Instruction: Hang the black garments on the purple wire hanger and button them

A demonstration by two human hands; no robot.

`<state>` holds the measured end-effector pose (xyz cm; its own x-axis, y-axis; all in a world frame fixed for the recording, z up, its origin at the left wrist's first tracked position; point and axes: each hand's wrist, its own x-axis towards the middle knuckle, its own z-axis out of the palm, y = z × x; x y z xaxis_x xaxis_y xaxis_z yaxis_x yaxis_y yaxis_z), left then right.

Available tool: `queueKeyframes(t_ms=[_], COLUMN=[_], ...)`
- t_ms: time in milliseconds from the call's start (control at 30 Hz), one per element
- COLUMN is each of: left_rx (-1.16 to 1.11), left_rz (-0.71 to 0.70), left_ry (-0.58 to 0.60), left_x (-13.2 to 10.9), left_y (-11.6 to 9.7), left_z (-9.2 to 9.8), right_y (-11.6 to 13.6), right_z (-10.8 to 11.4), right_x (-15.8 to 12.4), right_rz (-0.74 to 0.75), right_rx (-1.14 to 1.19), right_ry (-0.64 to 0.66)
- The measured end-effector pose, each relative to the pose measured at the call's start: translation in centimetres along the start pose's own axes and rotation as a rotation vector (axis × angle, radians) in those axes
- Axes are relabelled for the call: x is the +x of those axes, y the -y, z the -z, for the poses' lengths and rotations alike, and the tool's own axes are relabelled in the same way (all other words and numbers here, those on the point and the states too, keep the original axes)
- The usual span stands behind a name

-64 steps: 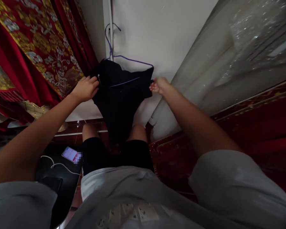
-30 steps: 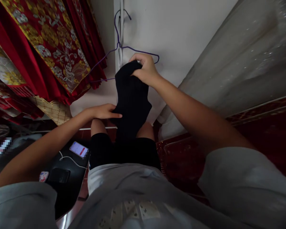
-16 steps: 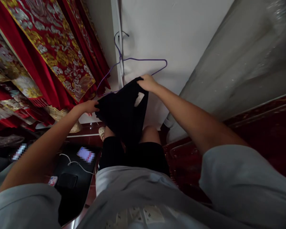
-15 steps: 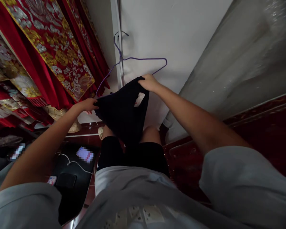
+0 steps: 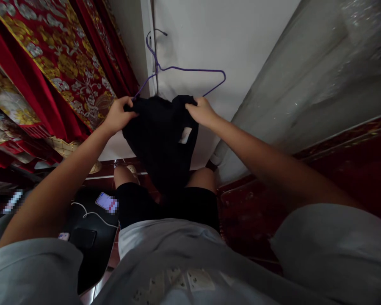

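A black cloth garment (image 5: 160, 140) with a small white patch (image 5: 185, 135) hangs between my two hands, its lower end reaching down between my thighs. My left hand (image 5: 120, 113) pinches its upper left corner, thumb and fingers closed on the fabric. At the upper right edge, my right hand (image 5: 200, 109) grips the cloth the same way. Just behind the garment is a purple wire hanger (image 5: 190, 69), hooked at a narrow pale post; its lower part is hidden by the cloth. I cannot tell whether the garment is on the hanger.
Red embroidered drapes (image 5: 70, 55) with gold and silver flowers hang at left. A black seat (image 5: 92, 254) at lower left carries a lit phone (image 5: 107, 202), a dark flat object (image 5: 83, 238) and a white cable. Plastic-wrapped grey material (image 5: 292, 84) leans at right.
My left hand has risen and moved inward, lifting the garment's left corner toward the hanger. The right hand stays at the right edge. The view has shifted slightly.
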<state>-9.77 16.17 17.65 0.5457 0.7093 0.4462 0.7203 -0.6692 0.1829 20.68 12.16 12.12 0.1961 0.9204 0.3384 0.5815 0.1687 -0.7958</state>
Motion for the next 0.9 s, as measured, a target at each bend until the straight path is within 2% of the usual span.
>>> queueKeyframes(t_ms=[100, 167, 300, 333, 400, 500, 600, 700, 833, 900], left_rx=[0.089, 0.147, 0.168, 0.151, 0.116, 0.100, 0.137, 0.156, 0.236, 0.287], left_rz=[-0.005, 0.025, 0.090, 0.096, 0.099, 0.081, 0.073, 0.115, 0.217, 0.232], left_ry=[-0.006, -0.001, -0.046, -0.056, -0.080, -0.105, -0.093, -0.131, -0.098, -0.057], left_x=[1.8, 2.6, 2.7, 2.6, 2.4, 2.1, 1.3, -0.4, -2.1, -2.3], left_y=[-0.9, -1.4, -1.9, -2.0, -2.3, -2.4, -1.8, -0.4, 1.7, 2.2], left_z=[0.3, 0.5, 1.2, 1.5, 2.0, 2.8, 3.3, 3.7, 4.4, 4.5], right_y=[0.9, 1.0, -0.1, -0.5, -1.2, -1.5, -1.3, -1.2, -1.6, -1.6], right_z=[-0.4, 0.4, 3.4, 4.0, 4.8, 5.0, 5.1, 6.2, 8.8, 9.4], right_x=[-1.2, -1.2, 1.5, 2.5, 4.5, 6.5, 6.9, 5.8, 3.7, 3.3], right_rz=[0.051, 0.067, -0.010, -0.042, -0.080, -0.102, -0.158, -0.206, -0.325, -0.310], right_rx=[0.044, 0.047, 0.083, 0.113, 0.162, 0.159, 0.153, 0.256, 0.511, 0.553], right_ry=[0.086, 0.077, -0.205, -0.247, -0.253, -0.156, -0.095, -0.034, 0.242, 0.246])
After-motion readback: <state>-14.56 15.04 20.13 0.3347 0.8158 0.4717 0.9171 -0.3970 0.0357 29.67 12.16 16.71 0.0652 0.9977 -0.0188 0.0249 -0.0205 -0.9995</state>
